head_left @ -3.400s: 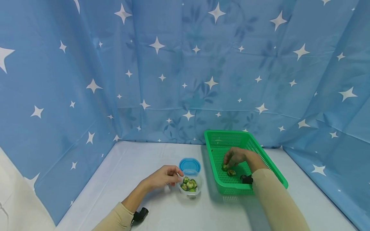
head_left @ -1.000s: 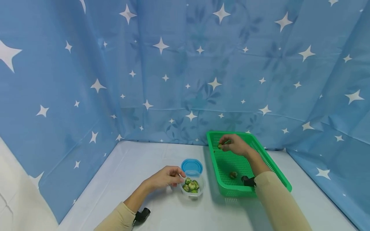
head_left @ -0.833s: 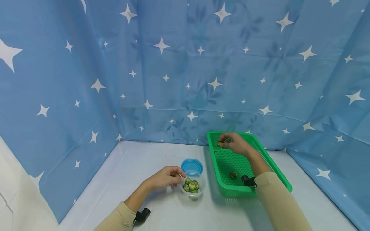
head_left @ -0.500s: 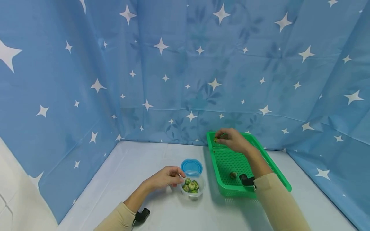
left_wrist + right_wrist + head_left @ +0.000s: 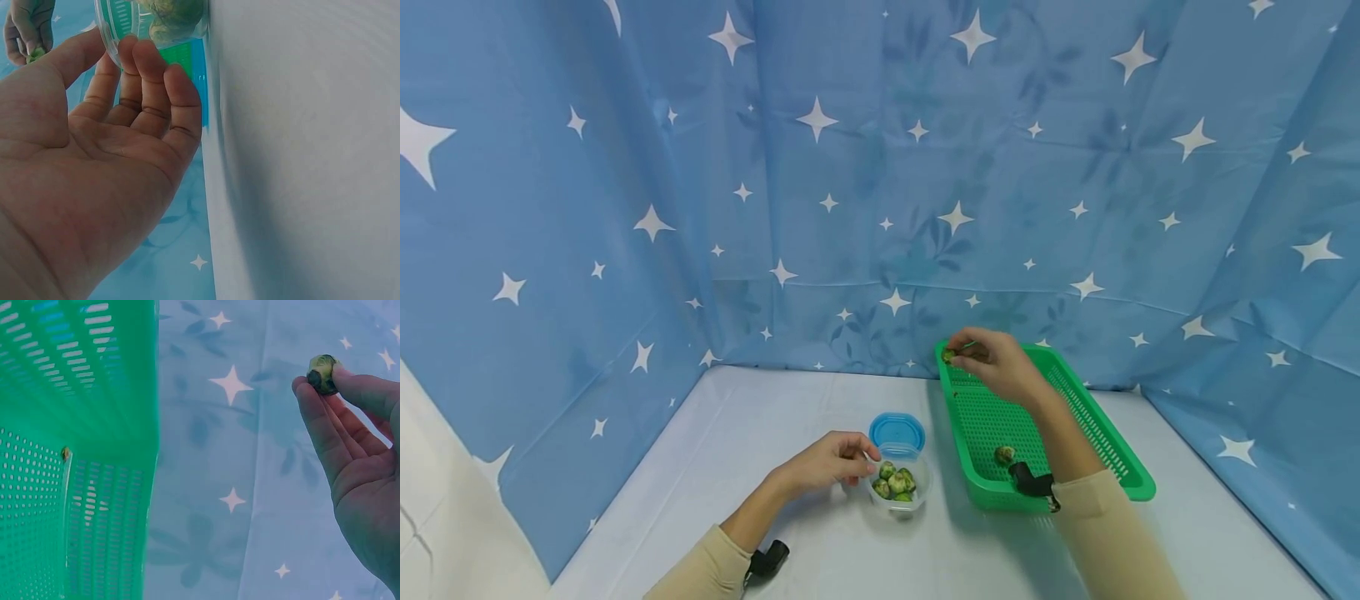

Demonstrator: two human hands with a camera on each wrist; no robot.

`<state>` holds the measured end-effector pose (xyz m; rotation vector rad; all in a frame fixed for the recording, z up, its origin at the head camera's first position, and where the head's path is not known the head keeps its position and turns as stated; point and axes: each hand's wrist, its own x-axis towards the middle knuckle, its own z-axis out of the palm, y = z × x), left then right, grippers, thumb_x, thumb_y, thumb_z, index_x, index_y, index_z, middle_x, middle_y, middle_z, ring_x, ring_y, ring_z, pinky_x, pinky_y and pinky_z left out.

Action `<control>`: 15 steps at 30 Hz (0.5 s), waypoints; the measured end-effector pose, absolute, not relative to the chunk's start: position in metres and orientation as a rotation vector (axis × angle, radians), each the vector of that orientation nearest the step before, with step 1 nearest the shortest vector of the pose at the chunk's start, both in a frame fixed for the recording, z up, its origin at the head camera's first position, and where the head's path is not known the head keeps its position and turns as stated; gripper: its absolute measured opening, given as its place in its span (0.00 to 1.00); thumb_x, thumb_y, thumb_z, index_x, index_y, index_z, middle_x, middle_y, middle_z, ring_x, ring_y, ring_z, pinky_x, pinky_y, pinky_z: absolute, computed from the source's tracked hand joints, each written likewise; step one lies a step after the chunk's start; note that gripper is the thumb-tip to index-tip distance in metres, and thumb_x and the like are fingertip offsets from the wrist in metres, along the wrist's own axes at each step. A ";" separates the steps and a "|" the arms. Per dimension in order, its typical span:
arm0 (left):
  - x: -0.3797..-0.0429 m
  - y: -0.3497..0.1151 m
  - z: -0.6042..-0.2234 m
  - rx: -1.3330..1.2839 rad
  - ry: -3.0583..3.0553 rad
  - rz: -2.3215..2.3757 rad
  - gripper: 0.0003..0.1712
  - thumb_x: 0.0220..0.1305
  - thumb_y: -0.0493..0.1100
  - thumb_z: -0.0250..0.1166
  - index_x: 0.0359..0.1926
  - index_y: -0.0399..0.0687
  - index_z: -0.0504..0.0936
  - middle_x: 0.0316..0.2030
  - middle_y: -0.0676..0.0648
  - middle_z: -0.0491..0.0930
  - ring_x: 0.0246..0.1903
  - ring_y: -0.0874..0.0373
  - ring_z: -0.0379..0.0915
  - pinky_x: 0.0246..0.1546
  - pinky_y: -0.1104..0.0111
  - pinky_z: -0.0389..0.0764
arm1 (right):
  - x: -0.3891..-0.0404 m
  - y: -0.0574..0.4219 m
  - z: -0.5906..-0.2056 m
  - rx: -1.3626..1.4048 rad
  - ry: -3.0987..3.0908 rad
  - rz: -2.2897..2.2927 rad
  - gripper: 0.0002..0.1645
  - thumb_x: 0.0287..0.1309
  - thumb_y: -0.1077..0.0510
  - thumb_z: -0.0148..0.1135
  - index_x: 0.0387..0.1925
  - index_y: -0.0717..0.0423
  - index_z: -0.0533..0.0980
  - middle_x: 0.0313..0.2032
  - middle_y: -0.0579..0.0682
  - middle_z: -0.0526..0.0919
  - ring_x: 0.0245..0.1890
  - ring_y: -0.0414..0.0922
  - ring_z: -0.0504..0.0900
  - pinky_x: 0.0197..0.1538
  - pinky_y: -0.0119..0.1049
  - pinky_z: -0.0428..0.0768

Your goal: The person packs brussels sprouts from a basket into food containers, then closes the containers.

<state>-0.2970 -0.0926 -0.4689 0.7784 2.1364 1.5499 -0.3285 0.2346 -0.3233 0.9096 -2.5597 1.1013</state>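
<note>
My right hand [image 5: 1000, 367] pinches a Brussels sprout [image 5: 323, 374] between thumb and fingertips, held up over the far left corner of the green basket [image 5: 992, 414]. A small clear plastic container [image 5: 923, 483] stands left of the basket, with several Brussels sprouts [image 5: 897, 482] inside. At its left side my left hand [image 5: 826, 462] pinches the rim, thumb against fingertips, as the left wrist view shows at the container wall [image 5: 106, 39]. One more Brussels sprout [image 5: 1004, 454] lies on the basket floor near its front.
A blue lid [image 5: 897, 431] lies flat just behind the container. Brown bits, one a small scrap [image 5: 65, 453], lie in the basket. A blue star-patterned curtain [image 5: 850, 208] encloses the white table [image 5: 790, 400] at the back and sides.
My right hand has lifted one Brussels sprout from the basket floor and carried it up, away and leftward to the far left corner. The left hand stays at the container.
</note>
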 end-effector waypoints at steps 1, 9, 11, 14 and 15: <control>-0.297 -0.093 -0.469 0.777 2.136 1.550 0.12 0.75 0.44 0.65 0.53 0.43 0.83 0.37 0.46 0.83 0.34 0.53 0.76 0.38 0.61 0.80 | -0.327 0.234 -0.324 0.902 -2.548 1.111 0.10 0.71 0.62 0.65 0.52 0.55 0.81 0.49 0.55 0.87 0.50 0.51 0.88 0.49 0.40 0.86; -0.295 -0.092 -0.467 0.778 2.135 1.542 0.12 0.75 0.43 0.64 0.54 0.43 0.83 0.39 0.39 0.84 0.34 0.53 0.77 0.39 0.60 0.80 | -0.307 0.234 -0.330 0.914 -2.423 1.178 0.11 0.72 0.60 0.64 0.53 0.55 0.81 0.49 0.54 0.87 0.49 0.51 0.88 0.50 0.33 0.85; -0.295 -0.092 -0.467 0.782 2.138 1.535 0.12 0.75 0.43 0.64 0.54 0.43 0.83 0.39 0.39 0.84 0.34 0.53 0.77 0.39 0.60 0.80 | -0.302 0.234 -0.332 0.909 -2.391 1.204 0.11 0.72 0.61 0.64 0.52 0.55 0.81 0.48 0.55 0.88 0.48 0.50 0.88 0.49 0.32 0.85; -0.295 -0.091 -0.467 0.778 2.149 1.533 0.12 0.75 0.43 0.64 0.53 0.44 0.83 0.39 0.41 0.84 0.34 0.54 0.77 0.39 0.60 0.80 | -0.296 0.233 -0.335 0.915 -2.348 1.257 0.11 0.71 0.62 0.64 0.52 0.56 0.81 0.48 0.56 0.88 0.47 0.50 0.89 0.48 0.33 0.86; -0.295 -0.092 -0.467 0.775 2.154 1.533 0.11 0.75 0.43 0.64 0.53 0.44 0.83 0.38 0.42 0.84 0.34 0.54 0.77 0.39 0.60 0.80 | -0.294 0.232 -0.337 0.919 -2.338 1.279 0.11 0.71 0.63 0.64 0.52 0.56 0.81 0.48 0.56 0.88 0.46 0.51 0.89 0.48 0.34 0.86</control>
